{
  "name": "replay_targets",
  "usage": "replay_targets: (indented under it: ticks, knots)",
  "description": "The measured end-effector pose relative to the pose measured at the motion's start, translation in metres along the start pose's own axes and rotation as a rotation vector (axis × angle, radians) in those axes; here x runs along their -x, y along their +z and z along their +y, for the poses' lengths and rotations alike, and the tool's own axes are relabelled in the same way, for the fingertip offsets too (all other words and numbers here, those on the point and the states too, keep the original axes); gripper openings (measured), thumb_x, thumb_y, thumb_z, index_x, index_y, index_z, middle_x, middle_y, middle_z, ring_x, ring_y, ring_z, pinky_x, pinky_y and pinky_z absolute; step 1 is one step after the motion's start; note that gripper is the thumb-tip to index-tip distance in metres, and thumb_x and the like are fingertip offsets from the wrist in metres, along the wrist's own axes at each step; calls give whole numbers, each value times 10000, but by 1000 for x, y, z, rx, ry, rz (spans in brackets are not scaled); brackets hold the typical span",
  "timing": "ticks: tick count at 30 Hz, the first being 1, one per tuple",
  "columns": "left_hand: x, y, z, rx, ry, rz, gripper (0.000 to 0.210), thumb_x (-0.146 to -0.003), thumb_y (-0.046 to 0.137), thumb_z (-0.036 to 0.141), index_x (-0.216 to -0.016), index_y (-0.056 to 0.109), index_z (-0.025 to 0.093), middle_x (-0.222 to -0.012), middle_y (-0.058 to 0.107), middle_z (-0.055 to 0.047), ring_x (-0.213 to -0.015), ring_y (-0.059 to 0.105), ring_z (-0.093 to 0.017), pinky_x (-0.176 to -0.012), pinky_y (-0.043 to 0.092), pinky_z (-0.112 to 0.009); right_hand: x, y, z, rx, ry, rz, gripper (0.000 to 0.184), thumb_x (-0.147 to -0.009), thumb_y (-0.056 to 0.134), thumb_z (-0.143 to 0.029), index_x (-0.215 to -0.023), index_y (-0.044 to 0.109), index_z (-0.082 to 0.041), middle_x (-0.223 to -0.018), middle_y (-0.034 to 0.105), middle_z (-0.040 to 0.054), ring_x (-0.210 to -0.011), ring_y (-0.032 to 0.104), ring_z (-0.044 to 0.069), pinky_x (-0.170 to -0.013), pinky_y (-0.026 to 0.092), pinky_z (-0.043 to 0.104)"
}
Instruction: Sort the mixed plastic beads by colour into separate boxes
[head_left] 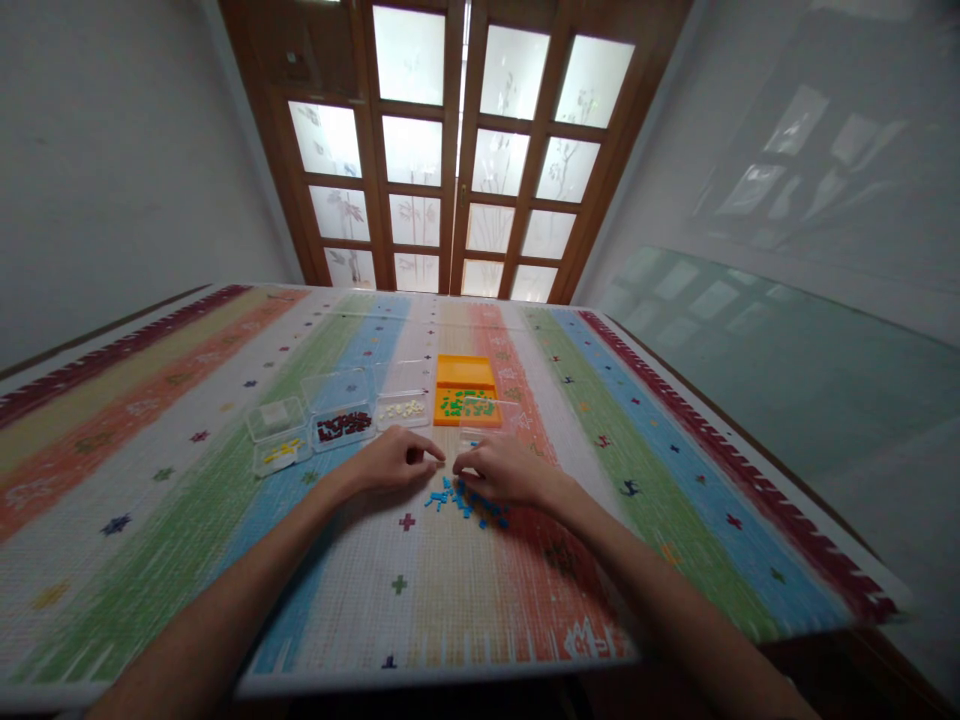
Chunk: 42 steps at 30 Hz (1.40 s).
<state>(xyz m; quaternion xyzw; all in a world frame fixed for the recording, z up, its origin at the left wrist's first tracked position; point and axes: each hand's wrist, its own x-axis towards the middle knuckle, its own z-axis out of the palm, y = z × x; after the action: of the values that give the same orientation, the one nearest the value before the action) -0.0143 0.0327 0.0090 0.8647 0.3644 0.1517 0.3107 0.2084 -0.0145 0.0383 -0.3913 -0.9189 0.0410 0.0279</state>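
Both my hands are low over the middle of the table, their fingertips a small gap apart. My left hand (396, 460) has its thumb and index finger brought together at the tips; what lies between them, if anything, is too small to name. Curled inward, my right hand (504, 468) also pinches at the fingertips, and I cannot make out anything held there. Small blue pieces (450, 494) lie loose on the cloth just below my hands, some partly under my right hand. Behind my right hand a clear plastic box (469, 437) is partly hidden, with a little blue showing inside.
An open orange case (463, 368) with green pieces (469, 404) stands beyond my hands. To the left are open clear boxes with white pieces (402, 409), dark red pieces (343, 427) and yellow pieces (282, 452). A striped tablecloth (375, 610) covers the table.
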Motion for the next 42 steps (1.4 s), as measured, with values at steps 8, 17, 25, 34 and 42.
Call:
replay_targets:
  ticks: [8, 17, 25, 34, 42]
  knots:
    - [3, 9, 11, 24, 185, -191, 305, -887, 521, 198, -1033, 789, 189, -828, 768, -59, -674, 624, -126, -649, 455, -228, 33, -2, 36, -181, 88, 232, 203, -828, 565, -141, -899, 753, -164, -631, 663, 15, -570, 539, 116, -598, 330, 230]
    - [1, 4, 14, -93, 85, -156, 207, -848, 576, 233, -897, 758, 146, -619, 652, -7, -539, 534, -109, -580, 400, -226, 51, 7, 65, -316, 142, 361, 199, -840, 550, -201, -844, 743, -156, -515, 530, -43, -457, 412, 76, -534, 285, 214]
    - [5, 0, 16, -89, 44, -100, 233, -810, 568, 257, -874, 760, 143, -614, 633, -5, -538, 510, -100, -554, 361, -209, 54, 22, 62, -417, 193, 418, 229, -856, 546, -239, -835, 753, -144, -494, 464, -54, -462, 392, 78, -523, 279, 204]
    - [15, 0, 7, -51, 25, -85, 299, -847, 549, 290, -969, 768, 128, -629, 651, -20, -562, 503, -111, -563, 358, -218, 61, 31, 63, -452, 205, 443, 234, -858, 566, -259, -848, 758, -124, -506, 479, -49, -454, 373, 76, -520, 290, 209]
    - [20, 0, 8, -68, 25, -62, 298, -862, 551, 300, -981, 775, 145, -724, 729, -61, -617, 584, -128, -606, 409, -229, 62, 32, 58, -435, 216, 434, 225, -859, 572, -266, -840, 761, -147, -510, 510, -42, -471, 397, 81, -532, 301, 205]
